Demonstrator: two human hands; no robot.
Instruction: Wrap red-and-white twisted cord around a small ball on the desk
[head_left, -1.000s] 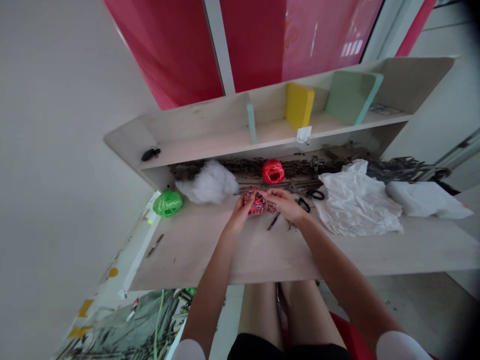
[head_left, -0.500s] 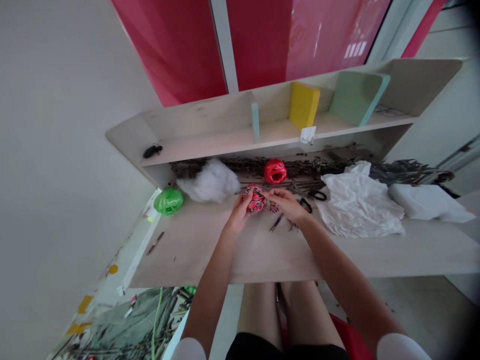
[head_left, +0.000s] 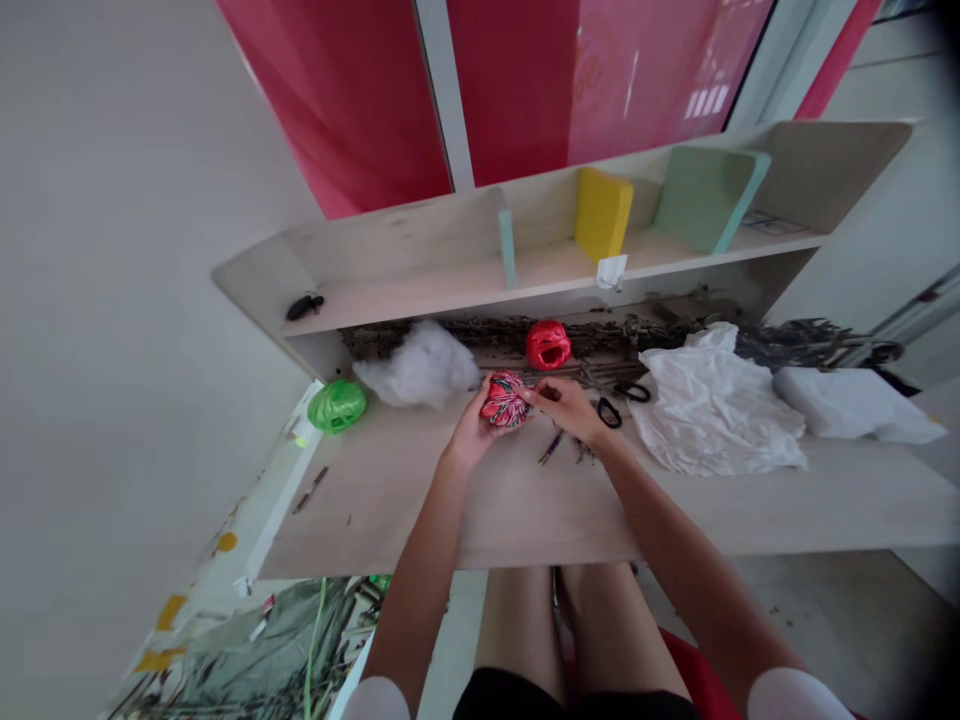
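A small red patterned fabric ball (head_left: 504,399) sits between both hands just above the pale wooden desk (head_left: 525,500). My left hand (head_left: 471,430) cups it from the left with curled fingers. From the right, my right hand (head_left: 574,408) pinches the ball's edge with thumb and fingertips. A thin pen-like stick (head_left: 550,447) lies on the desk just below my right hand. Black-handled scissors (head_left: 616,402) rest to the right of that hand.
White stuffing (head_left: 420,365) and a green ribbon roll (head_left: 336,405) lie at left, a red ribbon roll (head_left: 547,344) behind the ball. Crumpled white plastic (head_left: 720,405) and a white pad (head_left: 855,400) lie at right. Dark twigs line the back under a shelf (head_left: 525,270).
The ball has turned a little in my hands and rides slightly higher. My right hand has drawn its fingers closer onto the ball's right side.
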